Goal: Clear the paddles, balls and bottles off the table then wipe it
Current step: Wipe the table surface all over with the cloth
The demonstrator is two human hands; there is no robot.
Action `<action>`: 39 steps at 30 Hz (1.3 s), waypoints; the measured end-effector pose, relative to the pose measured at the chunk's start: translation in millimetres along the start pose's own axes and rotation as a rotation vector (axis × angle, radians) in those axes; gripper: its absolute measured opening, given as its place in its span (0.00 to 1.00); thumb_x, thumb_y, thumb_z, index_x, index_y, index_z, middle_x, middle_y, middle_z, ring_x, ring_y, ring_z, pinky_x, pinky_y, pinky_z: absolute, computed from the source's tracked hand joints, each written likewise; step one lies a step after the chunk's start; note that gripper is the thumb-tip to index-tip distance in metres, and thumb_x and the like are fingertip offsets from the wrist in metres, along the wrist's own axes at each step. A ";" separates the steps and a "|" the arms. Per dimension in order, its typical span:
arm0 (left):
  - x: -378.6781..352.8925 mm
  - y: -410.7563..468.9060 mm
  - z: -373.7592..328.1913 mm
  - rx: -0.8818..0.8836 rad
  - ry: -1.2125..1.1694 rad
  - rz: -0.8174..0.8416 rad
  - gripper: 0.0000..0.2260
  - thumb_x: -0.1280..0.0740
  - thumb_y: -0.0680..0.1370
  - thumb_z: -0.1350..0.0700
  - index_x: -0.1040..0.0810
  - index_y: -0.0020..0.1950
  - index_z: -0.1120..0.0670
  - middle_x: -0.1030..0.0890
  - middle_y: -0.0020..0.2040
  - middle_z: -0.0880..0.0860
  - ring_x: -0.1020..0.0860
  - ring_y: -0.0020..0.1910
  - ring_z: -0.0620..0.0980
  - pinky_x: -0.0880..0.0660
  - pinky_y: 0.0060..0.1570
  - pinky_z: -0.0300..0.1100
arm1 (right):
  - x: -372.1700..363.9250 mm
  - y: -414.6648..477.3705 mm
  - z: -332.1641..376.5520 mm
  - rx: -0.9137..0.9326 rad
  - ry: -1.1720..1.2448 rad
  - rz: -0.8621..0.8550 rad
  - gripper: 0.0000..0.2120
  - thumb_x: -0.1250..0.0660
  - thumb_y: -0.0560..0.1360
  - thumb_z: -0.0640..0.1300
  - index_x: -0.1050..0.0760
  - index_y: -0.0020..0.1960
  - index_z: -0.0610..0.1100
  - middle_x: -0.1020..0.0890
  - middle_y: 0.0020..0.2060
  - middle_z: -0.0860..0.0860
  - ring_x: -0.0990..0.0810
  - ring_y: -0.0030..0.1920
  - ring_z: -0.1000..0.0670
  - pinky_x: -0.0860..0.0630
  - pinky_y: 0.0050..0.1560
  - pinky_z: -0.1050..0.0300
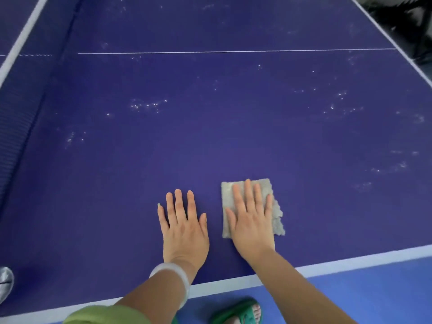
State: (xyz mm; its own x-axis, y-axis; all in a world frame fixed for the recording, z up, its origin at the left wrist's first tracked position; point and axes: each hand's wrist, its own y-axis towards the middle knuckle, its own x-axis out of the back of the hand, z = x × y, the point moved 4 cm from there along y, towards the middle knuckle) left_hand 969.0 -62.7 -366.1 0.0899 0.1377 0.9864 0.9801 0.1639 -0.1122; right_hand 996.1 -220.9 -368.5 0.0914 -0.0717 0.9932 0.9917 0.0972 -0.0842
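No readable text, labels, brands or numbers anywhere.

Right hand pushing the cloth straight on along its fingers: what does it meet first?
Nothing solid in view: the right hand on the grey cloth has bare purple table ahead, only faint white specks before the thin white line.

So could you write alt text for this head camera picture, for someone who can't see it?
A person's right hand presses a grey cloth flat on a dark blue table tennis table, the left hand flat beside it. Pale specks dot the surface farther away.
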 end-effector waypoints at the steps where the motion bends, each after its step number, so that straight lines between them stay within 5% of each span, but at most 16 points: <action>1: 0.1 -0.2 0.0 -0.001 -0.004 -0.003 0.28 0.55 0.81 0.45 0.38 0.77 0.58 0.38 0.76 0.63 0.43 0.77 0.63 0.45 0.73 0.63 | -2.2 -15.2 -2.4 0.100 -0.023 0.011 0.28 0.56 0.82 0.57 0.49 0.80 0.49 0.47 0.79 0.46 0.51 0.79 0.44 0.54 0.76 0.38; 4: 0.7 -0.4 -0.9 0.000 -0.006 -0.007 0.29 0.56 0.81 0.45 0.40 0.78 0.58 0.39 0.77 0.62 0.44 0.77 0.63 0.47 0.74 0.63 | 2.4 -28.8 -63.1 0.060 -0.079 0.014 0.28 0.56 0.82 0.56 0.50 0.80 0.50 0.47 0.79 0.49 0.51 0.79 0.46 0.54 0.77 0.41; 7: 1.0 -1.6 -1.2 0.000 0.002 0.010 0.30 0.59 0.81 0.45 0.43 0.79 0.57 0.42 0.78 0.62 0.46 0.78 0.62 0.50 0.75 0.62 | 11.4 -28.8 -129.0 -0.471 0.064 0.034 0.27 0.56 0.83 0.56 0.54 0.80 0.51 0.53 0.80 0.48 0.57 0.79 0.47 0.59 0.76 0.41; 9: 1.2 -2.2 -0.6 0.001 0.009 0.018 0.30 0.62 0.80 0.44 0.46 0.79 0.56 0.44 0.78 0.61 0.48 0.78 0.62 0.52 0.75 0.61 | 13.0 -33.2 -120.2 -0.651 0.147 0.009 0.28 0.55 0.83 0.56 0.56 0.80 0.50 0.55 0.80 0.48 0.58 0.79 0.46 0.61 0.76 0.40; 11: 1.2 -2.5 -0.5 0.004 0.011 0.024 0.30 0.62 0.81 0.45 0.48 0.80 0.56 0.45 0.79 0.61 0.50 0.78 0.61 0.54 0.75 0.61 | 11.5 -39.8 -78.9 -0.593 0.128 -0.029 0.27 0.53 0.83 0.55 0.52 0.80 0.49 0.52 0.79 0.46 0.55 0.79 0.44 0.59 0.76 0.39; 14: 0.4 -2.4 -0.2 0.008 -0.002 0.010 0.27 0.60 0.83 0.47 0.48 0.80 0.56 0.46 0.79 0.60 0.50 0.78 0.61 0.54 0.75 0.61 | 1.6 -67.6 -11.5 -0.224 0.049 -0.055 0.27 0.52 0.82 0.55 0.45 0.79 0.49 0.44 0.78 0.46 0.47 0.78 0.44 0.53 0.76 0.39; 17: 1.7 -2.4 0.1 0.002 -0.006 0.019 0.30 0.60 0.80 0.44 0.49 0.80 0.55 0.46 0.79 0.60 0.51 0.78 0.61 0.55 0.75 0.60 | -7.2 -90.2 -19.7 0.056 0.004 -0.008 0.27 0.51 0.81 0.55 0.44 0.79 0.49 0.44 0.79 0.48 0.47 0.78 0.46 0.47 0.75 0.40; 20: 0.6 -2.2 0.9 0.012 -0.001 0.033 0.30 0.62 0.80 0.44 0.50 0.80 0.55 0.47 0.79 0.60 0.52 0.79 0.61 0.55 0.75 0.60 | -0.4 -87.0 -79.2 -0.108 0.013 -0.055 0.28 0.52 0.80 0.55 0.40 0.78 0.48 0.40 0.77 0.48 0.42 0.77 0.45 0.45 0.75 0.39; 25: 2.9 -3.8 2.4 -0.008 -0.043 0.037 0.29 0.60 0.81 0.44 0.48 0.80 0.55 0.47 0.79 0.60 0.52 0.79 0.60 0.56 0.76 0.59 | 3.1 -68.4 -118.5 -0.443 0.060 -0.040 0.31 0.60 0.79 0.59 0.46 0.79 0.50 0.46 0.79 0.50 0.50 0.79 0.47 0.57 0.78 0.43; 29: 11.1 -2.7 6.8 -0.028 -0.296 -0.048 0.27 0.54 0.82 0.44 0.38 0.77 0.56 0.43 0.78 0.59 0.51 0.79 0.57 0.57 0.77 0.55 | 1.1 -66.9 -116.3 -0.441 0.053 -0.051 0.29 0.57 0.80 0.58 0.45 0.79 0.50 0.45 0.79 0.49 0.50 0.79 0.48 0.55 0.77 0.42; 33: 21.3 4.4 -57.7 -0.271 -0.334 -0.061 0.29 0.56 0.82 0.43 0.36 0.76 0.58 0.39 0.77 0.59 0.46 0.78 0.56 0.54 0.77 0.53 | 2.5 -67.0 -117.8 -0.428 0.055 -0.054 0.29 0.55 0.80 0.57 0.45 0.79 0.50 0.45 0.79 0.49 0.50 0.79 0.47 0.54 0.77 0.41; 39: -0.3 44.6 -170.7 -0.251 -0.199 0.030 0.28 0.53 0.83 0.43 0.49 0.80 0.54 0.51 0.80 0.57 0.57 0.79 0.55 0.60 0.77 0.53 | 4.0 -67.5 -127.0 -0.259 0.064 -0.070 0.28 0.52 0.81 0.56 0.43 0.79 0.50 0.43 0.78 0.49 0.48 0.79 0.48 0.49 0.75 0.40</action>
State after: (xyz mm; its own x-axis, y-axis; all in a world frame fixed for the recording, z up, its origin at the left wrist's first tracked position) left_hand 1042.8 -222.2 -350.8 0.1068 0.3315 0.9374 0.9929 -0.0860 -0.0827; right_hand 941.0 -353.8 -369.0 0.0193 -0.1324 0.9910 0.9852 -0.1664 -0.0414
